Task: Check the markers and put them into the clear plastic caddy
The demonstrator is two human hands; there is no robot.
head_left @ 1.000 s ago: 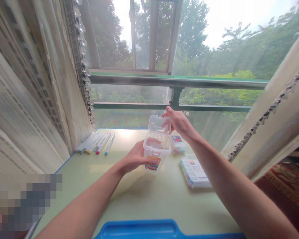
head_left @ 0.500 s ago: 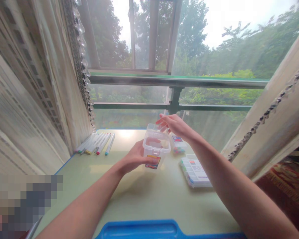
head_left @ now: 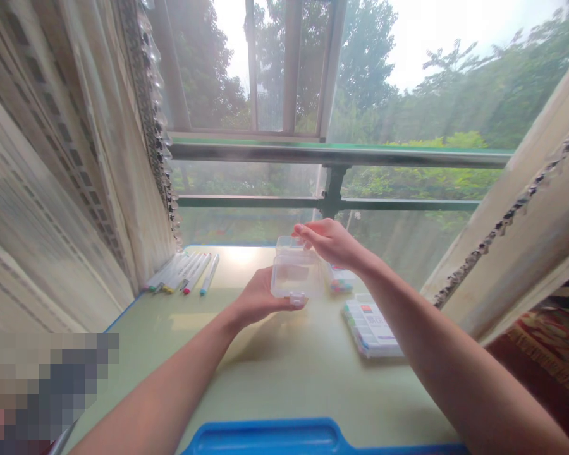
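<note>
A clear plastic box (head_left: 296,278) is held above the pale green table (head_left: 265,385), its latch side toward the wearer. Its lid (head_left: 284,244) shows beyond the body, on the window side. The left hand (head_left: 258,296) grips the box from its left, thumb across the near side just under the latch and fingers round the left side (they show only faintly through the plastic). The right hand (head_left: 330,242) is over the far right part of the box, its fingers curled together at the lid's top edge; whether they pinch it or merely touch it, I cannot tell. The box thus sits between the two hands, below the right one's fingertips.

Just beyond its right side stands a smaller clear box (head_left: 340,280) with coloured contents, partly behind the right wrist. Nearer, a flat clear case (head_left: 370,328) lies by the right forearm. Markers (head_left: 189,273) lie at the table's far left; a blue tray (head_left: 265,436) lines the near edge.
</note>
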